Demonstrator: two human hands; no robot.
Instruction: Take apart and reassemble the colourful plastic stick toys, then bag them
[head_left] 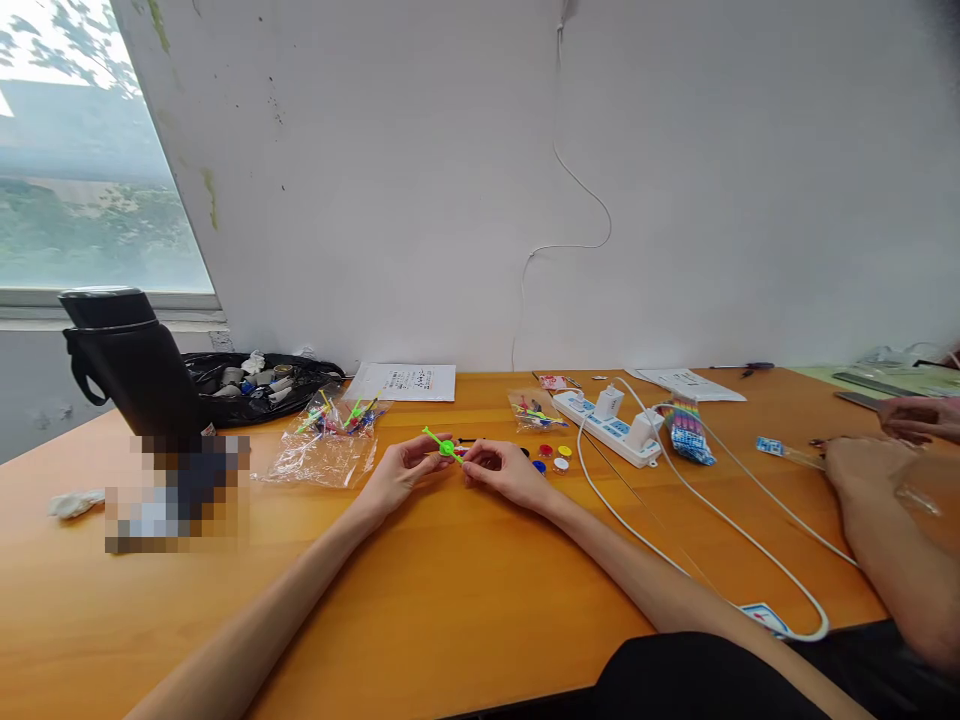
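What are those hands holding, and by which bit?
A small green piece: the left hand near its round middle, the right hand at its lower end.

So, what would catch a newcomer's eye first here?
Probably the bright green piece near the picture's middle, between the person's left grip and right grip. Next, the tall black flask at far left, then the white power strip right of centre.

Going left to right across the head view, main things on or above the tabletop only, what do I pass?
Black flask → clear bag of coloured parts → left hand → green piece → right hand → white power strip → rainbow-and-blue packet → co-worker's arm.
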